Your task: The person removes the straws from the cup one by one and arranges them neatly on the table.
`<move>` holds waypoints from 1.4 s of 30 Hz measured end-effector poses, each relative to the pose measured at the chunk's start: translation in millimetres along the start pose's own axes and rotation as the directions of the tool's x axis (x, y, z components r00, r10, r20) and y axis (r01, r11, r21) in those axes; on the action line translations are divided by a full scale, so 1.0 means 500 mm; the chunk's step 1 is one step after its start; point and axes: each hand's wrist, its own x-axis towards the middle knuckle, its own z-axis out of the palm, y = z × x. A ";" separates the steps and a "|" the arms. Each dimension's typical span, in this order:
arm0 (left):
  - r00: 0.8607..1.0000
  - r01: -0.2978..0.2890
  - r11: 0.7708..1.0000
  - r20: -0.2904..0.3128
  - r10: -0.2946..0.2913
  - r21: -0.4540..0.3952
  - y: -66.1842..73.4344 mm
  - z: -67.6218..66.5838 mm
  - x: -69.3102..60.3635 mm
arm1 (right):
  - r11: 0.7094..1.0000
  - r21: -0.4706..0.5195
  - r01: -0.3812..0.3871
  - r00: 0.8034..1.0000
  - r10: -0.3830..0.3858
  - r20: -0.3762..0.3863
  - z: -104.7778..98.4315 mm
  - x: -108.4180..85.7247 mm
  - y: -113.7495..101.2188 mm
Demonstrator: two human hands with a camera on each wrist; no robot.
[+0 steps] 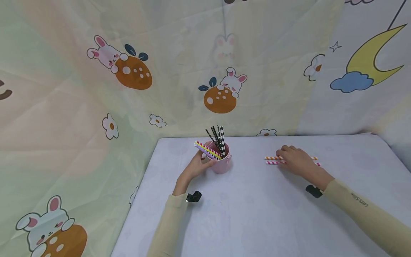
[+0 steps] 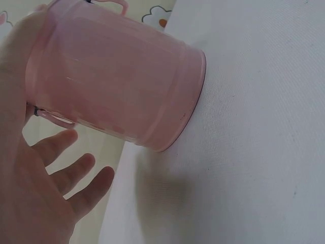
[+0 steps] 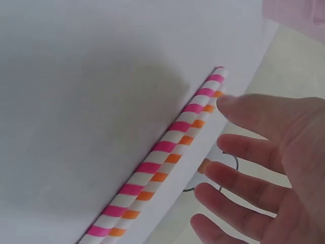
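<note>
The left hand (image 1: pixel 193 167) is pinching the pink cup (image 1: pixel 221 166); the right hand (image 1: pixel 297 161) — fingers spread — is hovering beside two straws (image 3: pixel 165 146) lying on the table (image 1: pixel 250 214). Picking up is apparently beginning — the next move calling for a pinch.

Pale, lightly wrinkled fabric backdrop (image 1: pixel 179 117) w/ cartoon bunnies (image 1: pixel 104 53) on orange fruits (image 1: pixel 135 76), flowers (image 1: pixel 110 128); yellow moon (image 1: pixel 361 55) + blue cloud (image 1: pixel 352 82) upper R. White-covered counter (image 1: pixel 244 217) below, far corners rounded. Light soft, approx. even.
</note>
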 end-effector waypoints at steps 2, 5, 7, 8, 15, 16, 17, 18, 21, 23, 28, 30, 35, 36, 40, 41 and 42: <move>1.000 -0.003 1.000 0.000 0.003 -0.003 -0.002 0.000 0.000 | 1.000 0.028 -0.008 1.000 0.008 0.015 -0.002 0.003 -0.001; 1.000 -0.007 1.000 -0.003 0.007 -0.007 -0.003 0.000 -0.001 | 0.997 0.080 -0.026 0.999 0.022 0.050 -0.007 0.009 -0.005; 1.000 -0.011 1.000 -0.004 0.011 -0.013 -0.003 0.000 -0.001 | 0.992 0.116 -0.050 0.996 0.041 0.074 -0.010 0.013 -0.008; 1.000 -0.015 1.000 -0.005 0.015 -0.014 -0.002 0.000 0.000 | 0.989 0.135 -0.055 0.996 0.045 0.080 -0.012 0.015 -0.009; 0.999 -0.031 0.999 0.017 0.031 -0.020 0.002 -0.004 0.000 | 0.965 0.254 -0.066 0.996 0.050 0.071 -0.026 0.021 -0.016; 0.999 -0.025 1.000 0.024 0.025 -0.019 0.002 -0.005 0.000 | 0.961 0.270 -0.065 0.996 0.048 0.069 -0.026 0.022 -0.016; 0.999 -0.021 1.000 0.035 0.021 -0.018 0.003 -0.006 0.002 | 0.956 0.287 -0.063 0.997 0.046 0.066 -0.026 0.024 -0.017; 0.999 -0.024 0.999 0.040 0.025 -0.022 0.014 -0.009 -0.003 | 0.949 0.309 -0.063 0.997 0.045 0.064 -0.027 0.025 -0.018; 0.999 -0.013 1.000 0.038 0.014 -0.027 0.025 -0.011 -0.007 | 0.937 0.343 -0.065 0.996 0.043 0.072 -0.032 0.032 -0.027; 1.000 -0.012 1.000 0.024 0.013 -0.028 0.024 -0.009 -0.008 | 0.930 0.361 -0.069 0.996 0.044 0.076 -0.038 0.037 -0.036; 1.000 -0.006 1.000 -0.001 0.006 -0.022 0.004 -0.001 -0.003 | 0.922 0.382 -0.061 0.997 0.038 0.066 -0.054 0.053 -0.061; 1.000 -0.001 1.000 0.000 0.001 -0.019 0.006 -0.001 -0.004 | 0.917 0.395 -0.052 0.998 0.030 0.061 -0.058 0.060 -0.071; 1.000 -0.003 1.000 0.002 0.003 -0.016 0.004 -0.001 -0.001 | 0.903 0.428 -0.046 0.998 0.019 0.068 -0.072 0.079 -0.098; 1.000 -0.007 1.000 0.002 0.008 -0.015 0.004 -0.001 0.000 | 0.900 0.432 -0.049 0.997 0.021 0.070 -0.075 0.084 -0.104; 1.000 -0.031 0.999 0.004 0.031 -0.013 0.004 -0.001 0.002 | 0.898 0.436 -0.057 0.996 0.022 0.084 -0.090 0.100 -0.132; 0.999 -0.038 0.999 0.005 0.038 -0.014 0.004 -0.001 0.002 | 0.897 0.438 -0.055 0.996 0.019 0.085 -0.093 0.105 -0.140; 0.999 -0.044 0.999 0.005 0.044 -0.012 0.003 -0.001 0.002 | 0.897 0.439 -0.047 0.997 0.012 0.081 -0.097 0.110 -0.148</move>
